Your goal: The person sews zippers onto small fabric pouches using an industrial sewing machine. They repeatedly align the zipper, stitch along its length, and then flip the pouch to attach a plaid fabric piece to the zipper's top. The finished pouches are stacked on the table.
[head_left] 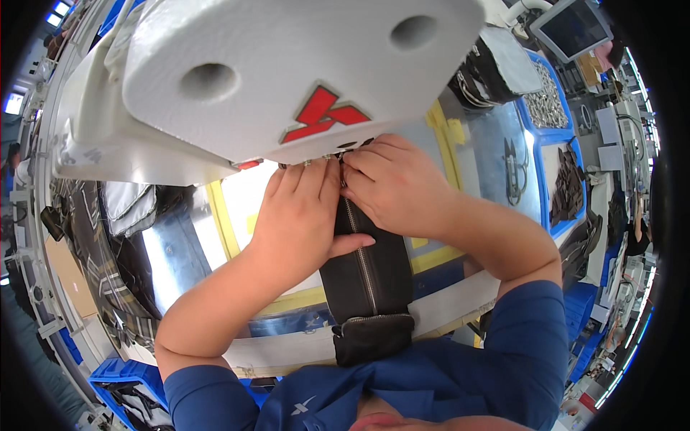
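Observation:
A long black fabric piece [392,266] with a metal zipper [369,280] down its middle runs from under the white sewing machine head [237,36] toward my body. Its near end bears a small zippered black pouch [375,340], hanging over the table's front edge. On its left side my left hand [296,215] lies open, fingers stretched toward the machine and thumb reaching across the zipper. My right hand [399,188], fingers curled, grips the far end of the fabric near the zipper. The machine head hides the needle area and some fingertips.
Yellow tape strips [223,219] mark the shiny work surface. Scissors [513,172] lie at right, beside blue bins of metal parts [546,97] and black pieces [566,183]. Dark fabric [118,266] is heaped at left; a blue crate [129,381] stands lower left.

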Action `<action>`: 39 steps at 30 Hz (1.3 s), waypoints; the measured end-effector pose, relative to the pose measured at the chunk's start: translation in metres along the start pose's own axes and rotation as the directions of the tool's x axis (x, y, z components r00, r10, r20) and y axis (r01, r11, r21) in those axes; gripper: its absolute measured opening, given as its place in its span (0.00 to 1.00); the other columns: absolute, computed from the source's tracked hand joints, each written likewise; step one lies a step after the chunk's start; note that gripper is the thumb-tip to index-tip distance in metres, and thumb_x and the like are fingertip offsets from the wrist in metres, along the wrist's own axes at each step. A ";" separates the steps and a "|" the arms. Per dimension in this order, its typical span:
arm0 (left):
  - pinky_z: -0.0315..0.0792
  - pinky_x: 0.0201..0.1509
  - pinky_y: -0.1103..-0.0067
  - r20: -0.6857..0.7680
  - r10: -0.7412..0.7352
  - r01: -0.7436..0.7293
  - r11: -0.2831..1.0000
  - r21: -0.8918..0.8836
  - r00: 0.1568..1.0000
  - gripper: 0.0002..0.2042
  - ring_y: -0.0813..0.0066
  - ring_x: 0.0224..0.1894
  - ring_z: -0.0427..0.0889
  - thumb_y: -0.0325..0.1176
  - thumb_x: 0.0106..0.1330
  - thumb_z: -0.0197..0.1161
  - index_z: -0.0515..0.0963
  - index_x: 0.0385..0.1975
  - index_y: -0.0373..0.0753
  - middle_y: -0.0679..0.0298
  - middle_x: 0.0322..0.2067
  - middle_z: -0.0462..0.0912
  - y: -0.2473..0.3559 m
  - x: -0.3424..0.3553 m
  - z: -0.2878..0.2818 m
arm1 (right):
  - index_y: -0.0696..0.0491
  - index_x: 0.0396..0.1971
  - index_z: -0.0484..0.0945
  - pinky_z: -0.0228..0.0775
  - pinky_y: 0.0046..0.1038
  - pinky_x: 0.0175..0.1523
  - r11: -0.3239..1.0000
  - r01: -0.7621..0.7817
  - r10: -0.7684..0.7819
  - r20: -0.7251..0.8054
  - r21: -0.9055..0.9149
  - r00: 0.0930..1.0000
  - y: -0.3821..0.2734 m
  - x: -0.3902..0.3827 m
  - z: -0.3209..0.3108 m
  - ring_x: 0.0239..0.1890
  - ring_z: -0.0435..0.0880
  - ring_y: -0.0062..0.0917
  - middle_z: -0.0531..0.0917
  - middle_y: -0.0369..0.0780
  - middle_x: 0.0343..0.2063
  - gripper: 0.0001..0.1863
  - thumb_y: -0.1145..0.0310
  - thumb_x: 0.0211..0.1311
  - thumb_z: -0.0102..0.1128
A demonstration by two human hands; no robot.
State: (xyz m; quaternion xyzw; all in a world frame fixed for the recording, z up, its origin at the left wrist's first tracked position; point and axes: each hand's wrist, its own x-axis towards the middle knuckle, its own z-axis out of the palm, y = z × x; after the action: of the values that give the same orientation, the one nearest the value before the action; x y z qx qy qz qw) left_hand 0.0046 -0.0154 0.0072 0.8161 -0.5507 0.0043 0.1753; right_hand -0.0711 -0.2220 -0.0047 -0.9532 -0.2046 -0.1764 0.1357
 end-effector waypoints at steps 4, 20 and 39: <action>0.68 0.72 0.58 0.006 0.011 -0.011 0.999 -0.030 1.000 0.52 0.45 0.64 0.77 0.60 0.47 0.83 0.73 0.67 0.26 0.44 0.64 0.76 -0.002 0.002 0.000 | 0.52 0.29 0.86 0.75 0.35 0.50 1.000 0.006 -0.005 0.045 -0.029 0.999 -0.001 -0.004 -0.003 0.37 0.87 0.35 0.85 0.40 0.31 0.08 0.64 0.60 0.64; 0.70 0.71 0.61 0.149 -0.040 0.026 0.995 0.099 0.988 0.43 0.50 0.68 0.77 0.56 0.61 0.76 0.73 0.69 0.28 0.45 0.69 0.74 0.020 -0.009 -0.021 | 0.60 0.35 0.89 0.83 0.49 0.50 0.453 -0.801 0.776 -0.269 -0.390 0.570 0.148 -0.042 -0.116 0.42 0.90 0.51 0.90 0.52 0.37 0.18 0.57 0.69 0.65; 0.77 0.49 0.81 0.309 -0.374 0.454 0.405 -0.794 0.874 0.25 0.80 0.45 0.81 0.31 0.70 0.73 0.76 0.65 0.31 0.62 0.46 0.85 -0.003 -0.019 -0.008 | 0.53 0.41 0.83 0.76 0.42 0.40 0.911 -0.301 0.282 0.107 0.283 0.953 -0.007 -0.006 -0.066 0.36 0.85 0.42 0.85 0.43 0.32 0.13 0.63 0.61 0.72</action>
State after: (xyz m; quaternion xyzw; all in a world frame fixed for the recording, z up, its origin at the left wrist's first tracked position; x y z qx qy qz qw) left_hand 0.0010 0.0053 0.0097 0.7342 -0.2685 -0.3412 0.5220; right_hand -0.0981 -0.2401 0.0540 -0.9471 -0.0882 -0.0911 0.2949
